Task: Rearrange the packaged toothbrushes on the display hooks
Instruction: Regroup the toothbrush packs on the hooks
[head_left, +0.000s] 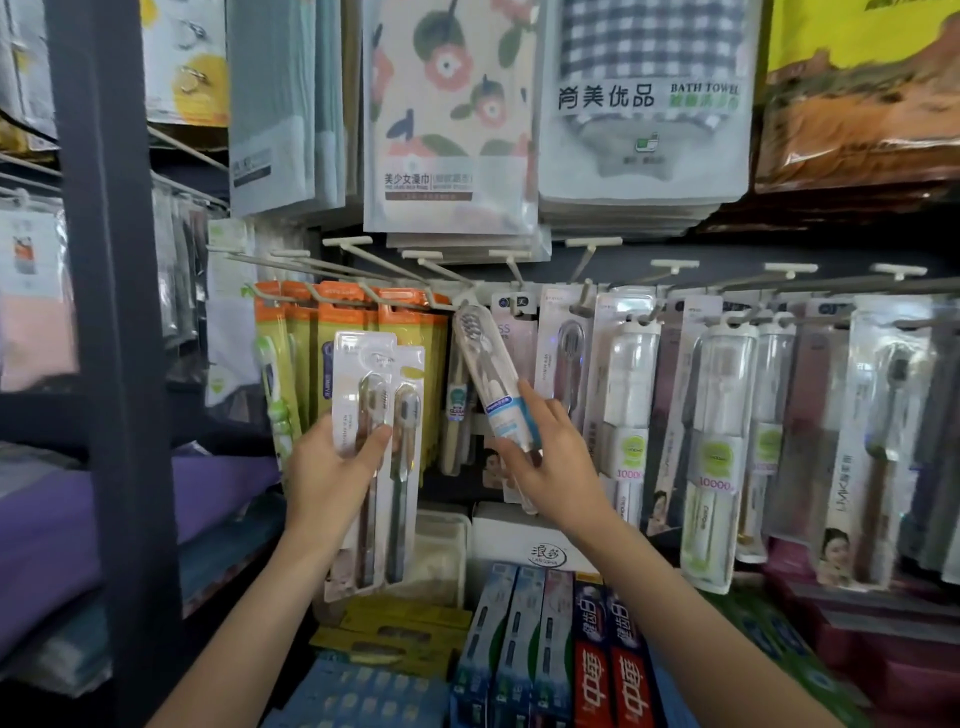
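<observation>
both hands full at the toothbrush hooks

left hand (332, 470) has its grip curled round a flat twin-brush blister pack (376, 457), glossy white card, held upright in front of the orange-topped packs (358, 332). right hand (553, 457) pinches a slim clear plastic toothbrush case (491, 374), tilted, its rounded top up near a white wire hook (441, 299).

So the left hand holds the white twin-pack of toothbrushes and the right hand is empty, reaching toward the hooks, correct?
Not quite. The head view shows the right hand is not empty: it grips a single toothbrush in a clear case, tilted toward the hooks. The left hand does hold the white twin-pack.
</observation>
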